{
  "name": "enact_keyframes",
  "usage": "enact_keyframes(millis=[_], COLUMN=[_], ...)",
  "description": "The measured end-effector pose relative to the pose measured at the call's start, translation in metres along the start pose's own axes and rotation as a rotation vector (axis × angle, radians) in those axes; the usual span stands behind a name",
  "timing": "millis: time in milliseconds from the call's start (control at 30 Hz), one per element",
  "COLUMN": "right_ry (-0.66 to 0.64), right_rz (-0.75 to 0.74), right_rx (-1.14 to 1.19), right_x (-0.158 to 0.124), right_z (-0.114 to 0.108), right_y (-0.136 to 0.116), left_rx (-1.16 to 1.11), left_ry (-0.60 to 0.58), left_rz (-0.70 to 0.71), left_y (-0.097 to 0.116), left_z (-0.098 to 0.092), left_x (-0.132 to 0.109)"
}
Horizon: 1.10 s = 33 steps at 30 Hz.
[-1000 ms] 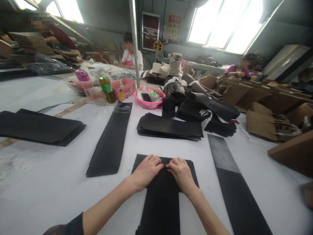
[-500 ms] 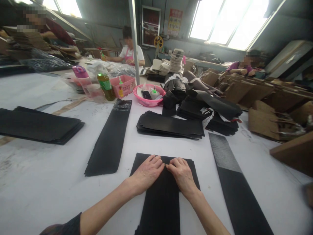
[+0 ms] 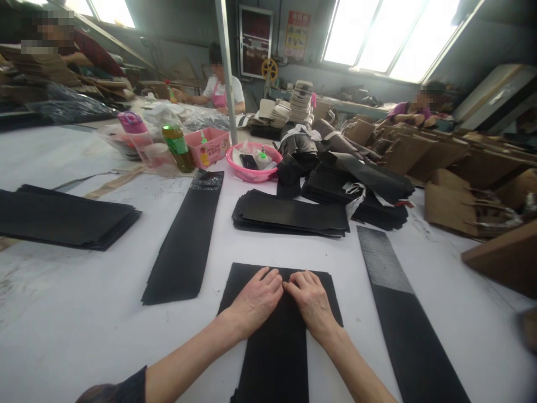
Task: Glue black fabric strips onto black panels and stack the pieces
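Observation:
A long black strip [image 3: 277, 358] runs from the near edge of the view up to my hands. Under its far end lies a wider black sheet [image 3: 234, 282], crosswise on the white table. My left hand [image 3: 259, 295] is on the far end of the strip, fingers curled and thumb tip close to them. Beside it, my right hand [image 3: 309, 299] pinches at the same end, the two thumbs almost touching. Both hands appear closed on the strip's end, though my fingers partly hide that edge.
Black strip stacks lie left [image 3: 182, 240], far left [image 3: 67, 218] and ahead [image 3: 289, 212]. At right is a strip with a shiny end [image 3: 413, 324]. Behind stand a pink basin [image 3: 255, 174], a bottle [image 3: 179, 148] and brown bags [image 3: 451, 201]. Several people sit farther back.
My hands stay at almost the same spot on the strip's far end, with the left hand and forearm shifted very slightly. The whole view has moved a little.

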State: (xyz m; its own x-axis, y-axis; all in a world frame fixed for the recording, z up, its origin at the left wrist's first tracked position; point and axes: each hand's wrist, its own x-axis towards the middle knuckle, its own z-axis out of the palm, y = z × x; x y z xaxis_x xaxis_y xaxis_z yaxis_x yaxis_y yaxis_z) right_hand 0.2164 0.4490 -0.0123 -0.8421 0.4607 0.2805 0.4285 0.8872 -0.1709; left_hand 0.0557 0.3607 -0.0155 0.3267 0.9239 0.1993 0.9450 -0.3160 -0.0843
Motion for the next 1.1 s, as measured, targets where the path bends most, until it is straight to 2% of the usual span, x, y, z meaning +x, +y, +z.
enact_keyframes(millis=[167,467,867,1100], right_ry=[-0.008,-0.04,-0.028,-0.028], right_rz=[-0.02,-0.054,-0.052,-0.072], right_rx=[0.037,0.091,0.08,0.035], right_x=[0.001,-0.004,-0.008,-0.01], right_z=[-0.001,-0.004,-0.001,-0.004], right_y=[0.008,0.027,0.032,0.025], left_rx=[0.028,0.021,-0.023,0.011], left_ry=[0.021,0.009,-0.021,-0.018], left_rz=[-0.038,-0.056,-0.073,-0.055], left_y=[0.005,0.006,0.005,0.006], left_z=[0.007,0.006,0.007,0.006], left_x=[-0.002,0.0,0.001,0.003])
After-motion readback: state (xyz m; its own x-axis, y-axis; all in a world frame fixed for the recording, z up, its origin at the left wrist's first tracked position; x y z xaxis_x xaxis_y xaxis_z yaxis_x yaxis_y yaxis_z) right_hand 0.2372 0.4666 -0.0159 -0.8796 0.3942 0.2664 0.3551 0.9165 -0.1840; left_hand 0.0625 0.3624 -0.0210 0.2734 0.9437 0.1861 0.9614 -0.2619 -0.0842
